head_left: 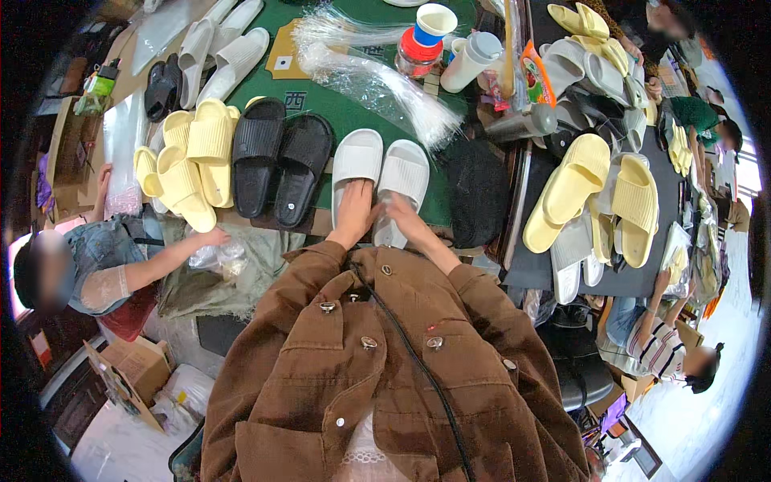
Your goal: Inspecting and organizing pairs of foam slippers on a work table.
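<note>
Two white slide slippers lie side by side on the green table mat [345,104] in front of me. My left hand [354,215] rests on the heel of the left white slipper [356,161]. On the heel of the right white slipper [404,173] lies my right hand [401,215]. Both hands press flat on the slippers with fingers loosely together. My brown jacket sleeves reach up from below.
A black slipper pair [279,157] and yellow slippers [193,157] lie to the left. A bundle of clear plastic strips [377,80], cups and a bottle sit behind. More yellow slippers [598,193] lie on the right. Other people sit at left, with a hand on plastic bags [215,253], and at right.
</note>
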`<state>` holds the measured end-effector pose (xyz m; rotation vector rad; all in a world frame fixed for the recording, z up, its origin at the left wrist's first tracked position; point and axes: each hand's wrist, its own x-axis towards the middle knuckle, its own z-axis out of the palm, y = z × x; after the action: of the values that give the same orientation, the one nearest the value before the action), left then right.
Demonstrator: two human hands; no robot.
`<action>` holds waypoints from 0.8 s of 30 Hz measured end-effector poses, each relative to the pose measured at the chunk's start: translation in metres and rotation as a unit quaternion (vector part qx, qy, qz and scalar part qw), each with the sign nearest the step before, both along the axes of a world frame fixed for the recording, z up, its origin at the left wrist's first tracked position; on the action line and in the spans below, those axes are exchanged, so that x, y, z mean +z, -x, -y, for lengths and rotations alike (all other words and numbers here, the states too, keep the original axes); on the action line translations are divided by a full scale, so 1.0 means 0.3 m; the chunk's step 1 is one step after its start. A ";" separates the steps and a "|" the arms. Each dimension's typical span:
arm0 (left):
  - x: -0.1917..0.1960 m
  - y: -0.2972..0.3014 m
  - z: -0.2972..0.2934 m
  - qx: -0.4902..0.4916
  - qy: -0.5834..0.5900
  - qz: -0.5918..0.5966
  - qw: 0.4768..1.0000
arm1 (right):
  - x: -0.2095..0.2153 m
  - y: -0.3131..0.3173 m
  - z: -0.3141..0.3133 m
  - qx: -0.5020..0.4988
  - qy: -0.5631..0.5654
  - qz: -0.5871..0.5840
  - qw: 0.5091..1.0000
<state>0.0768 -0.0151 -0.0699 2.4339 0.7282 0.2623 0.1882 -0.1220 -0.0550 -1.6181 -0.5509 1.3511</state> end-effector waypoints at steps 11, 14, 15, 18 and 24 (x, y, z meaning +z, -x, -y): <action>-0.006 -0.022 0.010 0.022 0.025 0.030 0.999 | 0.030 0.006 0.005 -0.036 0.040 -0.006 0.999; -0.012 -0.030 0.009 0.034 0.006 0.052 0.998 | 0.016 0.005 0.004 -0.039 0.019 -0.014 0.999; -0.015 -0.031 0.008 0.039 0.007 0.048 0.998 | 0.010 0.005 0.004 -0.048 0.032 0.004 0.998; -0.032 -0.033 0.009 0.047 0.035 0.011 0.998 | -0.007 0.000 0.018 -0.024 0.027 -0.009 0.999; -0.066 -0.071 0.019 0.085 0.008 0.027 0.996 | -0.043 0.016 0.056 0.008 0.031 0.056 0.998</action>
<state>0.0980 -0.0208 -0.0895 2.3422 0.9111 0.3859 0.1834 -0.1388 -0.0679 -1.7515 -0.5951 1.3059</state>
